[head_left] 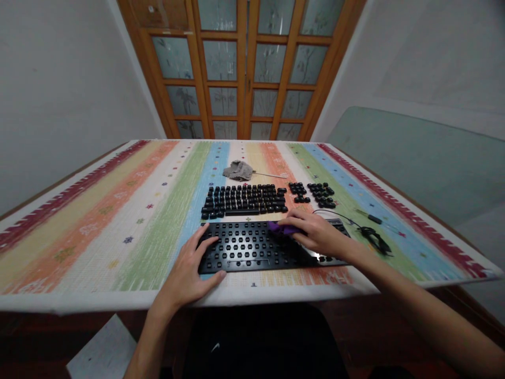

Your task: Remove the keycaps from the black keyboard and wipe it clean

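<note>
Keyboard base (240,245), long and black, lies on the big stripy surface (98,226), near the front edge. Black keycaps (244,200) sit in groups just behind it. The left hand (190,268) touches its left end, fingers spread apart. The right hand (317,231) has its fingers clamped on a purple cloth (278,228) over the base. A gray rag (238,170) lies toward the back edge, and a black cord (374,239) toward the right edge.

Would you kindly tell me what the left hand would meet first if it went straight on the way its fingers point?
Beyond the keyboard base it touches, the left hand would probably meet the loose black keycaps first, near their lower left end, though its height is hard to judge.
</note>
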Tool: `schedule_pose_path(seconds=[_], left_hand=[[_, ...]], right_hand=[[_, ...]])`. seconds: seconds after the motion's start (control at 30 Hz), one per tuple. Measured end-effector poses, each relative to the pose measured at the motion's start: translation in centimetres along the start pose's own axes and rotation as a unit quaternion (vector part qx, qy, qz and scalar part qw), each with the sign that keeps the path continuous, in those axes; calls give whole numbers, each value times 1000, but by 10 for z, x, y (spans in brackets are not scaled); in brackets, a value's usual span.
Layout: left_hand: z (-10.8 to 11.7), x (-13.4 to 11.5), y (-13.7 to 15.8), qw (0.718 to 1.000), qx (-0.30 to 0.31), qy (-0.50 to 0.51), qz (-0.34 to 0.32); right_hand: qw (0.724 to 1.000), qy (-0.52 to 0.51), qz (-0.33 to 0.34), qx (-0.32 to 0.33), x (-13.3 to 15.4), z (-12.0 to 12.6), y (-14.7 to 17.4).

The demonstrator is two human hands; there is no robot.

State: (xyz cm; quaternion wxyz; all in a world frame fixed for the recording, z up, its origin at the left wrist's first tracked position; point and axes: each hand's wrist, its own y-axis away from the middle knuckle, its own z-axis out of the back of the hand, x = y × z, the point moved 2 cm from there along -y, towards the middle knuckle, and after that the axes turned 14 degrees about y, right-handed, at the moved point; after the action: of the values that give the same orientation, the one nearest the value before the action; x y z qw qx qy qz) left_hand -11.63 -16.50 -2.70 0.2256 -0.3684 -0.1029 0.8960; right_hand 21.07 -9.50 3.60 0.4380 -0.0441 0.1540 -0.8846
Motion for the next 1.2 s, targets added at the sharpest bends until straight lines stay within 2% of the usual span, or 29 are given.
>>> schedule_pose_path(seconds=[0.13, 0.33, 0.5, 0.6, 0.73, 0.83, 0.93, 1.03, 1.1, 1.2], left_hand=[[-1, 1, 0, 1000, 2, -4, -2], [-1, 1, 0, 1000, 4, -5, 1], [-1, 0, 0, 1000, 9, -11, 3], [-1, -1, 0, 1000, 7, -7, 4], [-1, 0, 0, 1000, 3, -1, 6], [-1, 1, 0, 1000, 2, -2, 3], [-1, 1, 0, 1000, 2, -2, 3], [-1, 2, 1, 1000, 1, -2, 2], [-1, 2, 1, 1000, 1, -3, 1], [-1, 2, 0, 1000, 3, -2, 1]], right_hand=[[999, 38, 3, -11, 10, -6, 2], [987, 113, 46, 104, 31, -18, 2], [976, 145, 88, 133, 37, -18, -5], [980, 111, 85, 143, 34, -12, -8], [983, 16, 94, 154, 28, -3, -10], [984, -59, 97, 138, 21, 3, -10], [989, -103, 70, 76, 14, 5, -10], [997, -78, 20, -2, 12, 2, -6], [998, -49, 9, -28, 17, -2, -4], [1000, 6, 28, 1, 29, -9, 0]])
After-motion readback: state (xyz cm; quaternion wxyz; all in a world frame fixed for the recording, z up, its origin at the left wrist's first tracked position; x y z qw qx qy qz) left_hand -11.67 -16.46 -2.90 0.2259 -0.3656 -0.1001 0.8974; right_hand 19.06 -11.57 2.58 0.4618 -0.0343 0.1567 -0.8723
